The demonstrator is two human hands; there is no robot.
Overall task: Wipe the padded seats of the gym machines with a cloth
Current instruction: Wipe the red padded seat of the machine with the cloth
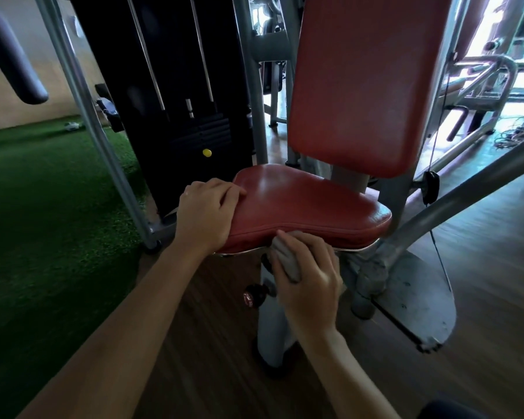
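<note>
Right hand (307,276) has the grey cloth (286,263) bunched in its curled fingers, pressed to the near front edge of the red padded seat (309,204). Left hand (208,213) rests on the seat's left corner, fingers loosely bent, gripping nothing. The seat top shines and looks wiped. I'd judge the edge is the step in hand, with other machines' seats left.

Glossy padded seat, soft matt cloth

The red seat (309,204) looks like smooth, shiny vinyl; the grey cloth (286,261) gripped at its front edge looks soft and matt.
</note>
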